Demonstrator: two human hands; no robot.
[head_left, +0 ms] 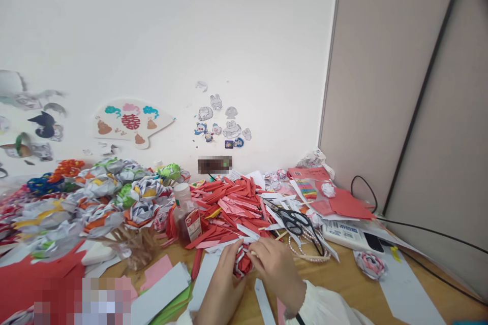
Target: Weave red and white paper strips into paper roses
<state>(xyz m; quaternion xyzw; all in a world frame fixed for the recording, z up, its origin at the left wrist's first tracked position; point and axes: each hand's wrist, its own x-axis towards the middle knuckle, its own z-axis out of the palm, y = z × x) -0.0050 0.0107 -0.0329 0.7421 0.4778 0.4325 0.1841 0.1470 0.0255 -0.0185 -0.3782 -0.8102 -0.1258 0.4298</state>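
Near one bottle (187,219), left hand (227,273) and right hand (275,266) together clasp one red-white paper bundle (243,262).

paper fan (131,123), animal drawings (232,129) on white wall (267,35)

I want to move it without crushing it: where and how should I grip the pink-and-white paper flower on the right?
Probably best from the near side, where bare wooden tabletop lies in front of the paper flower. Cup its outer folds lightly on opposite sides, as the rounded, layered paper looks easily crushed.
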